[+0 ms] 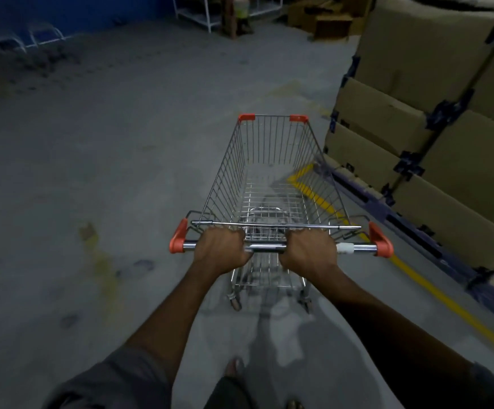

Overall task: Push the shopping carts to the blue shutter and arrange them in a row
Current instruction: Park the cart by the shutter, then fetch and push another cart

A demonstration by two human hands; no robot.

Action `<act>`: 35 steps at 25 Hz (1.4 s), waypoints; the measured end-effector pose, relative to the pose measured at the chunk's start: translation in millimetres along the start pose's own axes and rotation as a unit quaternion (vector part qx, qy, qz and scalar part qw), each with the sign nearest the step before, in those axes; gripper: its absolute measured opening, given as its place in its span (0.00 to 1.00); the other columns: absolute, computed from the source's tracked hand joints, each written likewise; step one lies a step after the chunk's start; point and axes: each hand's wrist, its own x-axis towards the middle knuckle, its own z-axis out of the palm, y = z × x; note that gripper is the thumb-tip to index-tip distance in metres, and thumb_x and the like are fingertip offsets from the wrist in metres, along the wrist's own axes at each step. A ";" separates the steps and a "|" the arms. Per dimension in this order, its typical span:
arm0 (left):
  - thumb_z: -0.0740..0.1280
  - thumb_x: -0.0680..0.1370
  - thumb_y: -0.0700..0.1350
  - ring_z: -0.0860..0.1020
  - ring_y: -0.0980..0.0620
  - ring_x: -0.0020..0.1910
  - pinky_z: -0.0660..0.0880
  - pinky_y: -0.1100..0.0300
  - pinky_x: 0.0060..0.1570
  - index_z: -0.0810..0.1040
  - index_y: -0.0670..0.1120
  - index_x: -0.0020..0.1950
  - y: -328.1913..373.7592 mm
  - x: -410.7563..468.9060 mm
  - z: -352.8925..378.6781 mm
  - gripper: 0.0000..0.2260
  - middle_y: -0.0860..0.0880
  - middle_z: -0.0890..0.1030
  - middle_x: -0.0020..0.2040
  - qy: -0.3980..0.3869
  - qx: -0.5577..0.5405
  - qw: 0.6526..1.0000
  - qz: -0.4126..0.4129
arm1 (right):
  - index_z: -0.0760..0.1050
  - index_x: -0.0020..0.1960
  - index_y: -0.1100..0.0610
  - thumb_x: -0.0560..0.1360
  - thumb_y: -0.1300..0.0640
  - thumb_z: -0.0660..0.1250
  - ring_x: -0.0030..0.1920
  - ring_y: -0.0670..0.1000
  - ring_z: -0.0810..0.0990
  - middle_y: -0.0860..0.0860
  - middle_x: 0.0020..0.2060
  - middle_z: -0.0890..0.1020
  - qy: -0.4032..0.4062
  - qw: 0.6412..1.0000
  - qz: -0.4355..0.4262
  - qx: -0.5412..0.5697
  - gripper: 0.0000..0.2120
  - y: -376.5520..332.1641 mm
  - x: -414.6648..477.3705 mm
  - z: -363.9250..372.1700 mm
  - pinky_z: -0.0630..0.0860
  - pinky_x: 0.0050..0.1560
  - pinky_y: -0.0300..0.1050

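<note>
A wire shopping cart point(272, 172) with orange corner caps stands on the grey concrete floor right in front of me, its basket empty. Its chrome handle bar point(266, 247) runs across the near end. My left hand point(220, 250) grips the bar left of centre and my right hand point(310, 250) grips it right of centre, both with fingers curled round it. A blue wall or shutter point(71, 11) shows at the far upper left, with blurred metal frames point(18, 39) standing in front of it; I cannot tell whether they are carts.
Stacked cardboard boxes point(434, 119) on a dark pallet rack line the right side, close to the cart's front right corner. A yellow floor line point(416, 276) runs along them. White racks point(198, 13) and more boxes point(325, 22) stand at the back. Open floor lies left.
</note>
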 end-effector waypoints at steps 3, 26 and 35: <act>0.62 0.75 0.65 0.84 0.44 0.44 0.74 0.56 0.41 0.82 0.49 0.53 -26.7 31.4 7.8 0.22 0.46 0.85 0.44 0.006 -0.012 1.000 -0.019 | 0.80 0.49 0.52 0.70 0.45 0.65 0.44 0.57 0.84 0.51 0.42 0.85 0.006 1.000 -0.018 -0.004 0.14 -10.1 46.6 1.9 0.74 0.42 0.46; 0.65 0.67 0.64 0.75 0.49 0.67 0.73 0.54 0.66 0.79 0.56 0.66 -270.5 240.9 82.9 0.29 0.53 0.76 0.71 -0.004 -0.201 0.978 -0.055 | 0.82 0.46 0.54 0.65 0.44 0.63 0.52 0.56 0.80 0.50 0.49 0.81 0.016 0.988 -0.155 0.014 0.18 -106.2 379.6 -4.1 0.79 0.46 0.50; 0.66 0.68 0.66 0.76 0.46 0.62 0.74 0.47 0.58 0.70 0.53 0.74 -367.1 349.0 111.6 0.37 0.50 0.77 0.65 0.079 -0.158 0.976 -0.124 | 0.80 0.46 0.53 0.66 0.44 0.67 0.46 0.56 0.82 0.51 0.45 0.82 0.008 0.973 -0.230 0.012 0.15 -129.8 545.3 -16.1 0.75 0.45 0.46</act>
